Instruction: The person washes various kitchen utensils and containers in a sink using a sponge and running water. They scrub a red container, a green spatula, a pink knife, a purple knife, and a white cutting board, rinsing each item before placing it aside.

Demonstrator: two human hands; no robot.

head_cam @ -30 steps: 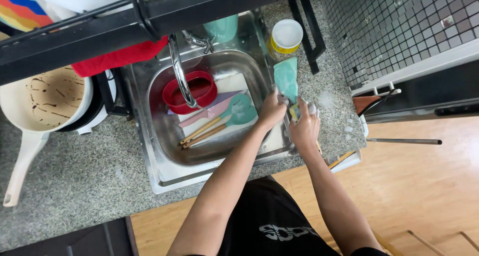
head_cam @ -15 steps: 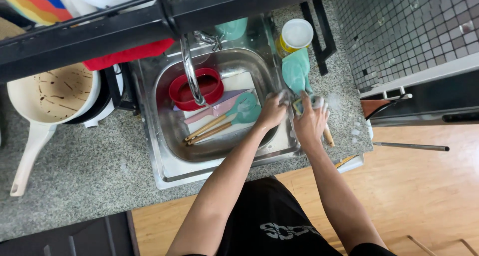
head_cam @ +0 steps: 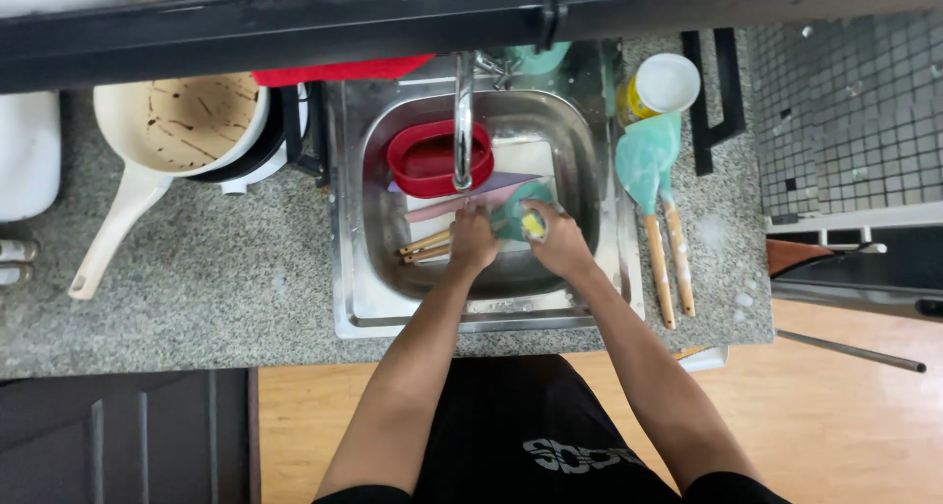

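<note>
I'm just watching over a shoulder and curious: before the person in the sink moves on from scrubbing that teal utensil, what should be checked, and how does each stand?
1. Left hand steadies the teal utensil: ok.
2. Right hand has the yellow sponge: ok.
3. Water running from the tap: cannot tell.
4. Two teal spatulas lie steady on the counter: ok.
5. Room in the sink: not ok, the red container and wooden handles crowd it.
</note>
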